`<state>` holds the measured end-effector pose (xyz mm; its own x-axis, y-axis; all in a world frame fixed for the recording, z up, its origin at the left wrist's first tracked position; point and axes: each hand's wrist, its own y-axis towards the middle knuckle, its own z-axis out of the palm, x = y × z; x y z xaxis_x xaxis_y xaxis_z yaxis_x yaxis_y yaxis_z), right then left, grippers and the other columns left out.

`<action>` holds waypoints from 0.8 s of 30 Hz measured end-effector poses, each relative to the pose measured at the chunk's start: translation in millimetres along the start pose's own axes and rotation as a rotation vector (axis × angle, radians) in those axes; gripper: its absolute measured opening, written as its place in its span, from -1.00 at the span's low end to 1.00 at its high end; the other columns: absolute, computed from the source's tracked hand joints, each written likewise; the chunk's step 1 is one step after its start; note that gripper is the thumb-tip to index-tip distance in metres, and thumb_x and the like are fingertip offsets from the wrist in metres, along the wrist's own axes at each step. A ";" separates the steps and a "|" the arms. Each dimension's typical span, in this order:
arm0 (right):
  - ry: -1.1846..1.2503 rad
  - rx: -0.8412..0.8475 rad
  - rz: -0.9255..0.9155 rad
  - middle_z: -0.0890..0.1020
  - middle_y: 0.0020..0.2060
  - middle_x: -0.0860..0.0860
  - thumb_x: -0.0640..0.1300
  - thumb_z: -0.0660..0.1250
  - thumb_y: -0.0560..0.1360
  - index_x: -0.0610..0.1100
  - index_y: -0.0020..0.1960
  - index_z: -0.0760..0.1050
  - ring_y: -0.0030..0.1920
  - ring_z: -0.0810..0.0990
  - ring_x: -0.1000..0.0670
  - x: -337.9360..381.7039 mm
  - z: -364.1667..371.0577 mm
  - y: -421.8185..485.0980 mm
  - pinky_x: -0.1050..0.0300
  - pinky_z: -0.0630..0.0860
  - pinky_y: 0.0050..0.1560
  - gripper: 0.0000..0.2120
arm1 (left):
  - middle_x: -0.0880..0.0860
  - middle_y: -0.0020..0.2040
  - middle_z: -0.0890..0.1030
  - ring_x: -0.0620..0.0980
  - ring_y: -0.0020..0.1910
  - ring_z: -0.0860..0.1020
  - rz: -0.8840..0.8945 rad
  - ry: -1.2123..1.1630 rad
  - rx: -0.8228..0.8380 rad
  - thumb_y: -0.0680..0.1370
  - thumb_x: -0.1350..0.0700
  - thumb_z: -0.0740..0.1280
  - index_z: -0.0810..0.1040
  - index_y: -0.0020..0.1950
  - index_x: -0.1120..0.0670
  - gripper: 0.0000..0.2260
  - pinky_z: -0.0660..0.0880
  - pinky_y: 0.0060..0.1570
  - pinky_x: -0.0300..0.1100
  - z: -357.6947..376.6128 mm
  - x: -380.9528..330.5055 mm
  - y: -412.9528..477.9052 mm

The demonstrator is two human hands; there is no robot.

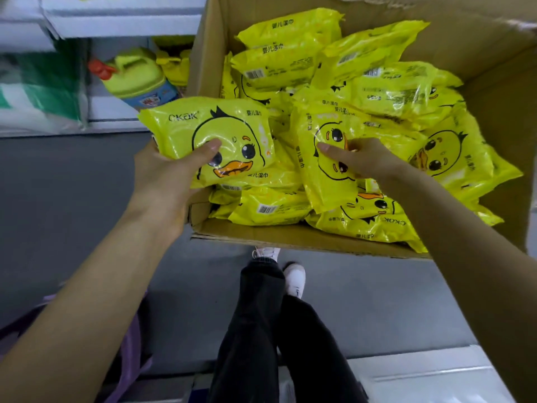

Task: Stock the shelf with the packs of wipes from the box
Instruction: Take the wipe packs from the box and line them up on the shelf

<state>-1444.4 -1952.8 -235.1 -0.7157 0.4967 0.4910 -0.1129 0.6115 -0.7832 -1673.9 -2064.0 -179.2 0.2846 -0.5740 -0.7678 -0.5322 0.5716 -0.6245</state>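
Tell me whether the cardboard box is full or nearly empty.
Well filled: yellow duck-print wipe packs heap close to the rim of the brown cardboard box.

Packs of wipes (392,91): glossy yellow plastic film, crinkled. Box (494,68): matt brown corrugated cardboard, torn rim. Trousers (261,330): dark matt cloth. Floor (72,184): matt grey.

Smooth grey floor (72,193), white shelf unit (125,26) along its upper left edge, pale white surface (436,379) at the lower right corner, soft even light
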 end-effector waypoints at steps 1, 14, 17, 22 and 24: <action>0.091 -0.011 0.032 0.61 0.02 -0.20 0.26 0.41 0.36 -0.23 0.05 0.54 0.00 0.52 -0.01 -3.6 2.3 -3.1 0.14 0.40 -0.02 -0.43 | -0.09 -0.23 0.69 -0.01 -0.05 0.66 0.005 -0.006 -0.007 0.44 0.20 0.49 0.58 -0.07 -0.01 -0.83 0.56 0.10 0.14 -0.8 1.6 -1.9; 0.962 -0.001 0.054 0.72 -0.06 -0.08 -0.05 0.48 0.39 -0.12 0.06 0.60 -0.04 0.70 -0.08 23.9 -37.1 -123.4 -0.11 0.59 0.04 -0.71 | -0.02 -0.01 0.69 0.00 0.06 0.65 0.101 -0.179 0.032 0.48 0.18 0.45 0.55 0.00 -0.05 -0.82 0.55 0.13 0.10 0.3 -49.0 -87.9; 1.118 0.088 -0.098 0.68 0.07 -0.10 0.00 0.35 0.48 -0.13 0.25 0.55 0.07 0.67 -0.09 54.5 -63.0 -168.2 -0.06 0.63 -0.06 -0.61 | 0.01 0.05 0.67 0.01 0.08 0.64 0.171 -0.246 0.058 0.46 0.20 0.46 0.52 0.04 -0.04 -0.75 0.63 -0.17 -0.09 7.4 -85.5 -117.3; 1.241 0.166 -0.340 0.59 0.22 -0.17 -0.06 0.20 0.57 -0.22 0.34 0.45 0.25 0.55 -0.15 108.9 -103.2 -243.1 -0.11 0.46 0.27 -0.60 | 0.01 0.03 0.68 -0.13 -0.10 0.67 0.292 -0.345 0.103 0.48 0.15 0.45 0.53 0.20 0.07 -0.69 0.53 -0.42 -0.27 18.6 -153.7 -174.8; 1.205 0.125 -0.436 0.61 0.19 -0.17 -0.07 0.33 0.44 -0.24 0.32 0.47 0.18 0.59 -0.13 129.7 -118.2 -275.9 -0.04 0.45 0.25 -0.52 | -0.04 0.07 0.65 -0.22 -0.09 0.66 0.329 -0.395 0.131 0.48 0.10 0.44 0.49 0.21 0.04 -0.67 0.52 -0.42 -0.33 21.9 -184.0 -200.6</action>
<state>-1424.6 -1984.3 89.8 0.4600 0.5519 0.6956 -0.2895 0.8338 -0.4701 -1602.0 -2060.2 84.2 0.4116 -0.1017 -0.9057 -0.5472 0.7671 -0.3348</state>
